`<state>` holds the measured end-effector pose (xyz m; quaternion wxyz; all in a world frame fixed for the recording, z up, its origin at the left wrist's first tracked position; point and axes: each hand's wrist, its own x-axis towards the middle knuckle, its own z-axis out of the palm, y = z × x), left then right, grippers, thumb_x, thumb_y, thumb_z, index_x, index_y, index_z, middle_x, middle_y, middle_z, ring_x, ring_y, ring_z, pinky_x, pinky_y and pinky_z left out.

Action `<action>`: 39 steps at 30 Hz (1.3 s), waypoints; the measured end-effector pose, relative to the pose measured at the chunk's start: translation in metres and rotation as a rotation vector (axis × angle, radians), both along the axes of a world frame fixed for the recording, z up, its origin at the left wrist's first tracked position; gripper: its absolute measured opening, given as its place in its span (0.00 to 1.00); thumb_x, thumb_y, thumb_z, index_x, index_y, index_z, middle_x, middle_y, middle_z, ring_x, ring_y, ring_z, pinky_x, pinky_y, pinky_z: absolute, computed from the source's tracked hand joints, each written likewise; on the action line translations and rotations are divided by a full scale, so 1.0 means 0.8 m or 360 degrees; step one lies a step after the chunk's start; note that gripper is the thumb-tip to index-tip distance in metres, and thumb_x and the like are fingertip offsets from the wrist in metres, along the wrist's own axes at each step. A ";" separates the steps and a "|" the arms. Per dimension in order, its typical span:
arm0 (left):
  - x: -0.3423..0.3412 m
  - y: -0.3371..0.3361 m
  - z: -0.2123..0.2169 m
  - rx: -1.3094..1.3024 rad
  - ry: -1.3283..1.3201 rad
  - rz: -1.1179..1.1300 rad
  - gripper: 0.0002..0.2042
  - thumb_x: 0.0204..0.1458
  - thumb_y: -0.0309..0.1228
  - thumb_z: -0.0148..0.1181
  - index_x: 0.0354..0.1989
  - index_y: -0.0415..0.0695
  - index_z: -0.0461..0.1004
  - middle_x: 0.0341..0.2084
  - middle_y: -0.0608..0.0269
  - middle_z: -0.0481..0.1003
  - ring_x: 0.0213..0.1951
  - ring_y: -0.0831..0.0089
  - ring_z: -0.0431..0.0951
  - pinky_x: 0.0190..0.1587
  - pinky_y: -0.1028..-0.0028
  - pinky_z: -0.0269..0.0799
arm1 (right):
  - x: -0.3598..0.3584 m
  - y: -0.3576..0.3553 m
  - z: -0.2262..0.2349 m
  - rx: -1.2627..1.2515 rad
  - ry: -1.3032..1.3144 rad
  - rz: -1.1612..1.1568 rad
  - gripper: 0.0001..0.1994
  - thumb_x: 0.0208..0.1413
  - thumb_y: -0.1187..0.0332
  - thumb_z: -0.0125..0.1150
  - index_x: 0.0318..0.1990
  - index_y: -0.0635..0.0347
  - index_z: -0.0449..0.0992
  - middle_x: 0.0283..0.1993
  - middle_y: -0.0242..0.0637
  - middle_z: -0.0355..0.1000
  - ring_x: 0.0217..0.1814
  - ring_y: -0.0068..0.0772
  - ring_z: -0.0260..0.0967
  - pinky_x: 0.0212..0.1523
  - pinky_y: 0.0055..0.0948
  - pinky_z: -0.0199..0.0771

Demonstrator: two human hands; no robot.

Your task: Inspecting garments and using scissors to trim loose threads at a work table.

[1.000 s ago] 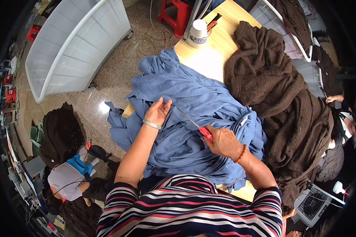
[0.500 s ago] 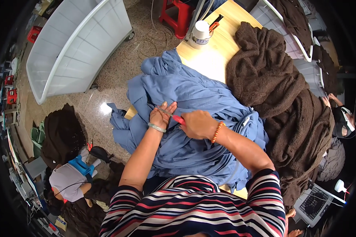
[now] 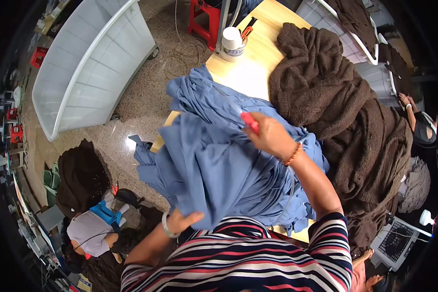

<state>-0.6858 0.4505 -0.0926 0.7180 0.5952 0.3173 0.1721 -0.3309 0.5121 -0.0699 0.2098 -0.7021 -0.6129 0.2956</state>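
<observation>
A heap of blue fabric (image 3: pixel 228 160) lies over the table in front of me. At its near left edge my left hand (image 3: pixel 181 223) grips the cloth, thumb on top and the other fingers partly hidden; a lifted fold stretches up from there. My right hand (image 3: pixel 272 137) is over the heap's right part, closed around a red-handled tool (image 3: pixel 249 121). The tool's thin, pale shaft points up and to the left, and its exact kind cannot be made out.
Brown knit fabric (image 3: pixel 348 117) is piled along the right. Beyond the heap, a white cup (image 3: pixel 232 43) stands on the wooden tabletop (image 3: pixel 248 75). A large grey bin (image 3: pixel 90 73) on wheels is at the far left. Another person (image 3: pixel 90 233) is low at the left.
My left hand has moved from the heap's middle toward my body and now pulls up a blue fold. My right hand has shifted up and right with the red-handled tool.
</observation>
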 end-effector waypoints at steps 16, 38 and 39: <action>0.073 0.151 -0.076 0.1525 0.1118 0.0170 0.15 0.52 0.38 0.61 0.45 0.43 0.76 0.45 0.52 0.75 0.53 0.55 0.71 0.60 0.58 0.58 | -0.114 -0.120 -0.001 0.0082 -0.0583 0.0851 0.21 0.50 0.67 0.54 0.53 0.62 0.73 0.31 0.36 0.72 0.32 0.34 0.70 0.28 0.29 0.68; 0.139 0.311 -0.062 0.2519 0.0854 -0.0399 0.11 0.43 0.24 0.62 0.37 0.42 0.72 0.49 0.53 0.70 0.62 0.53 0.62 0.67 0.47 0.50 | -0.038 -0.128 0.043 -0.0137 0.0057 -0.0154 0.19 0.52 0.71 0.60 0.53 0.57 0.71 0.33 0.48 0.75 0.37 0.49 0.74 0.38 0.42 0.74; 0.126 0.295 -0.041 0.2483 0.0787 -0.0487 0.09 0.44 0.24 0.60 0.35 0.40 0.71 0.47 0.51 0.70 0.61 0.52 0.64 0.67 0.45 0.48 | -0.035 -0.128 0.043 -0.0140 0.0071 -0.0163 0.19 0.52 0.71 0.60 0.53 0.57 0.71 0.33 0.48 0.75 0.37 0.49 0.74 0.38 0.42 0.74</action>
